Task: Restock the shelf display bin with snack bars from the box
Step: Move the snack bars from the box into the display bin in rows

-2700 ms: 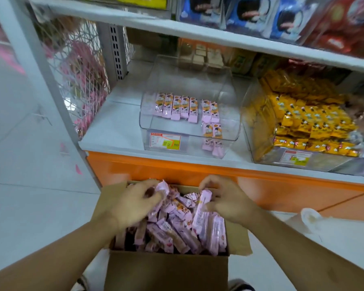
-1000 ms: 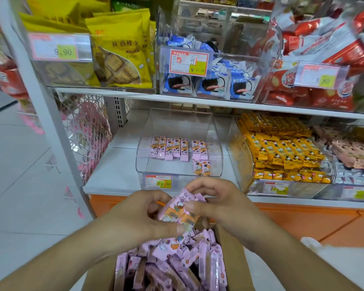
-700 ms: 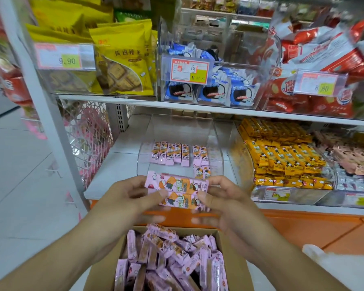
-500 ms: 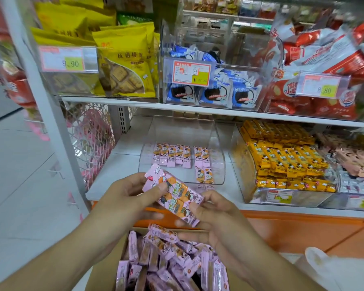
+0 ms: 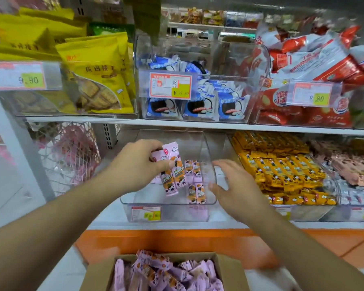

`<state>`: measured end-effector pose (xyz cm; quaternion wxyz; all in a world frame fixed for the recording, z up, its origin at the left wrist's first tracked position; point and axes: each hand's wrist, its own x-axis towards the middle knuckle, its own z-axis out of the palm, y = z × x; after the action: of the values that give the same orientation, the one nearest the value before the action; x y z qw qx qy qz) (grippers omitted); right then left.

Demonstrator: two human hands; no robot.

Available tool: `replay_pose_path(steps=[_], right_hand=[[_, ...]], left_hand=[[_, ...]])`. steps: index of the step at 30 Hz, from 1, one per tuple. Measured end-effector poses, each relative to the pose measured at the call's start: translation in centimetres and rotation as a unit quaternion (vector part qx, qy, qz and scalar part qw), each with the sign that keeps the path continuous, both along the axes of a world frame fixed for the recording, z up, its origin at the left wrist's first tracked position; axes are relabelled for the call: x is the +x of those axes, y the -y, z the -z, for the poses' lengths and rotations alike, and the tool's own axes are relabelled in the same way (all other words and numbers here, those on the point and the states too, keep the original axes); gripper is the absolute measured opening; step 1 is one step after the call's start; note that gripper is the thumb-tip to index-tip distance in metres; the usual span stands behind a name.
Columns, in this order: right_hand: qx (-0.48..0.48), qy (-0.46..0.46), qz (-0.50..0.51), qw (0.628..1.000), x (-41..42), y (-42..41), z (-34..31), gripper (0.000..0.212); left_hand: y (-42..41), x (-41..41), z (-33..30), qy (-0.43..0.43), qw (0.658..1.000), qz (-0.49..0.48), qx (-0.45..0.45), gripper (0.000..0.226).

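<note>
Gripping snack bars (image 5: 171, 169) in left hand (image 5: 135, 164), over bin (image 5: 168, 203)

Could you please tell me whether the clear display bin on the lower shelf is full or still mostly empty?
Mostly empty: the clear display bin holds only a few pink snack bars on its floor.

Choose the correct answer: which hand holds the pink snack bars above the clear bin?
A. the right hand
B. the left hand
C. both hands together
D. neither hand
B: the left hand grips the pink snack bars over the clear bin, while the right hand is spread open and holds nothing.
</note>
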<state>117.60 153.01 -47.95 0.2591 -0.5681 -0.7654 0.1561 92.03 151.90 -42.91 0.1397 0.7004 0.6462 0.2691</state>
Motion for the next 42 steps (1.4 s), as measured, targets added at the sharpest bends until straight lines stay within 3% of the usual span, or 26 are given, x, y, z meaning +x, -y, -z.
replay_pose_path(steps=[7, 13, 16, 22, 27, 42], right_hand=[[-0.039, -0.044, -0.008, 0.998, 1.3, -1.8, 2.7, 0.059], [-0.041, -0.094, -0.019, 0.995, 1.4, -2.2, 3.7, 0.058], [-0.044, -0.105, -0.017, 0.993, 1.6, -2.3, 4.1, 0.06], [-0.046, -0.11, -0.021, 0.993, 1.9, -2.4, 4.5, 0.064], [-0.048, -0.113, -0.021, 0.992, 1.9, -2.3, 4.7, 0.064], [-0.045, -0.111, -0.017, 0.993, 2.0, -2.4, 5.2, 0.065]], left_hand=[[-8.6, 1.1, 6.4, -0.067, 0.971, 0.079, -0.216, 0.03], [-10.5, 1.5, 9.5, 0.0, 0.962, 0.061, -0.268, 0.036], [-10.8, 1.9, 11.0, -0.006, 0.966, 0.044, -0.256, 0.036], [-9.5, 3.2, 11.5, -0.05, 0.987, 0.049, -0.143, 0.042], [-9.1, 2.9, 12.1, -0.073, 0.977, 0.089, -0.177, 0.037], [-8.6, 2.0, 12.4, -0.049, 0.987, 0.059, -0.144, 0.03]])
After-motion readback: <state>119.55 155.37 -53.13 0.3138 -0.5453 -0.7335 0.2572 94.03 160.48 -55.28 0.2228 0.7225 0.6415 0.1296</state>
